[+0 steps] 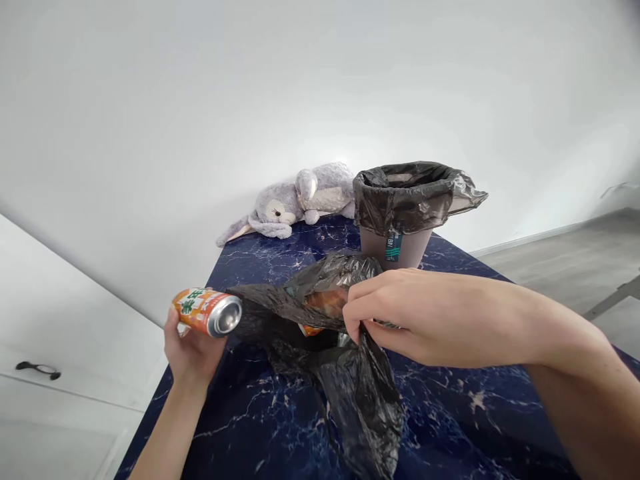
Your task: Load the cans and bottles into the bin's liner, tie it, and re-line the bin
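Observation:
In my left hand (193, 350) is an orange drink can (203, 310), tilted on its side with its silver end toward the right. The can is beside the left edge of a black plastic bag (357, 407) that lies on the table. My right hand (395, 317) pinches the rim of this bag, its fingers closed on the film. Through the opening and the thin film, something orange (310, 329) shows inside the bag; most of it is hidden.
A pinkish-grey trash bin (413, 250) lined with a black bag stands at the table's back right. Left of it, a grey plush rabbit (285, 203) lies against the white wall. The table (240, 413) has a dark blue marbled top. A white cabinet with a black handle (37, 369) is at the left.

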A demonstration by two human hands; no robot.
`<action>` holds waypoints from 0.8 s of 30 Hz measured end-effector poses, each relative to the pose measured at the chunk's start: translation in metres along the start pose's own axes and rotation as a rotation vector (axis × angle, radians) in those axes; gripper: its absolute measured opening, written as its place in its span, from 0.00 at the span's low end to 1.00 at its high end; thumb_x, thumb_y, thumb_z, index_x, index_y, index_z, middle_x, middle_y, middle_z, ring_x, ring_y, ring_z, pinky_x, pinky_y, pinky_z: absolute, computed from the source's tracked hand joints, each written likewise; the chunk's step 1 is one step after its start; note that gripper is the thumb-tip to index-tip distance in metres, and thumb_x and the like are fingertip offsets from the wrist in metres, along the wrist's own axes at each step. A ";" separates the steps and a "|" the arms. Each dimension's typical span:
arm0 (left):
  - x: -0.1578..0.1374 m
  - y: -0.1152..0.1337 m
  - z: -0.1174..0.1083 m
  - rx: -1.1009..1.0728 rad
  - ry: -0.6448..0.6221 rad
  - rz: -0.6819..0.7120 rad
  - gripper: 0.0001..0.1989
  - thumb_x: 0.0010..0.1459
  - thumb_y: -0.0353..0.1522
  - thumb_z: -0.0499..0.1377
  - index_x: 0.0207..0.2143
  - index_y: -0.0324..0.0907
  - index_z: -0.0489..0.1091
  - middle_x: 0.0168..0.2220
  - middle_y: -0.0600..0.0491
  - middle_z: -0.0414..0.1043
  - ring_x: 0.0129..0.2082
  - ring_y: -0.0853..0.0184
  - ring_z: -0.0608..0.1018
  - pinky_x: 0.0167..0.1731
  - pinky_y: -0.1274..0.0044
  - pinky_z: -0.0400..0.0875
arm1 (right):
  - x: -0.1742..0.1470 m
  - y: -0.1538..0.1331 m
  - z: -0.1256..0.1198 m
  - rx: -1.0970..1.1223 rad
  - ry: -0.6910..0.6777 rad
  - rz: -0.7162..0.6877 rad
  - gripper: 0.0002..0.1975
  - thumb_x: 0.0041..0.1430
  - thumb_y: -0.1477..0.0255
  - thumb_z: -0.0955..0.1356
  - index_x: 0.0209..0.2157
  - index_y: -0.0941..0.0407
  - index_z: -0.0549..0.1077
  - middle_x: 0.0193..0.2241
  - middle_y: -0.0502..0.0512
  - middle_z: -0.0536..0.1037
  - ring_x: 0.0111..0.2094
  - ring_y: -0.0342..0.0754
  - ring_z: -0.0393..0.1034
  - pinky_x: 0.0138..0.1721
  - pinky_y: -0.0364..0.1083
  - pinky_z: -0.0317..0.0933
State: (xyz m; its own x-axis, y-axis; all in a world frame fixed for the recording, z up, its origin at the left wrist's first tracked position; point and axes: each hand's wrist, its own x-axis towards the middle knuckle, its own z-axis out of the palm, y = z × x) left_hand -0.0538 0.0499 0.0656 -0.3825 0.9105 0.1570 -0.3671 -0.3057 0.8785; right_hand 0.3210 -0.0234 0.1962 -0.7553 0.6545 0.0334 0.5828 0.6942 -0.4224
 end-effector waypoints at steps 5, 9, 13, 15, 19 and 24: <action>0.016 0.010 -0.013 0.095 0.140 0.145 0.16 0.57 0.47 0.66 0.42 0.49 0.73 0.43 0.53 0.81 0.54 0.54 0.81 0.59 0.58 0.78 | 0.000 -0.001 -0.002 -0.009 0.005 0.007 0.13 0.68 0.81 0.64 0.40 0.53 0.79 0.42 0.51 0.82 0.44 0.51 0.76 0.44 0.50 0.65; 0.027 0.004 -0.019 0.264 0.325 0.330 0.19 0.52 0.41 0.71 0.43 0.46 0.71 0.44 0.53 0.78 0.53 0.56 0.81 0.63 0.56 0.73 | 0.001 -0.003 -0.001 -0.011 -0.001 0.013 0.13 0.68 0.81 0.64 0.40 0.53 0.79 0.42 0.51 0.82 0.43 0.51 0.76 0.43 0.50 0.65; 0.024 -0.006 -0.019 0.405 0.373 0.479 0.33 0.44 0.36 0.79 0.52 0.45 0.71 0.51 0.52 0.77 0.55 0.57 0.80 0.65 0.61 0.71 | 0.002 -0.003 0.001 -0.016 0.000 -0.001 0.13 0.67 0.81 0.64 0.40 0.54 0.79 0.40 0.52 0.83 0.42 0.51 0.77 0.43 0.49 0.65; 0.021 -0.010 -0.018 0.511 0.349 0.526 0.36 0.45 0.38 0.79 0.55 0.44 0.71 0.53 0.50 0.77 0.55 0.57 0.81 0.63 0.62 0.72 | 0.001 -0.003 0.002 -0.024 0.003 -0.009 0.13 0.68 0.81 0.64 0.40 0.53 0.80 0.41 0.52 0.83 0.43 0.51 0.77 0.43 0.49 0.65; 0.017 -0.014 -0.017 0.575 0.376 0.523 0.37 0.45 0.40 0.78 0.55 0.43 0.71 0.52 0.50 0.77 0.54 0.57 0.81 0.61 0.63 0.75 | -0.001 -0.003 0.004 -0.036 0.020 -0.024 0.14 0.68 0.81 0.64 0.42 0.52 0.80 0.43 0.51 0.82 0.45 0.51 0.77 0.45 0.49 0.66; 0.019 -0.017 -0.020 0.582 0.397 0.504 0.37 0.44 0.39 0.79 0.54 0.42 0.71 0.52 0.49 0.76 0.55 0.56 0.81 0.62 0.60 0.73 | -0.002 -0.011 0.006 -0.029 0.090 -0.074 0.17 0.69 0.82 0.63 0.47 0.52 0.81 0.50 0.54 0.81 0.48 0.51 0.78 0.50 0.50 0.69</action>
State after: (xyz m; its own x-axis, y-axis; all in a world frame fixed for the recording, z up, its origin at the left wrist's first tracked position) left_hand -0.0723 0.0665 0.0448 -0.6902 0.5073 0.5160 0.3770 -0.3566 0.8548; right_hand 0.3146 -0.0342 0.1953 -0.7675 0.6244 0.1450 0.5359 0.7491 -0.3895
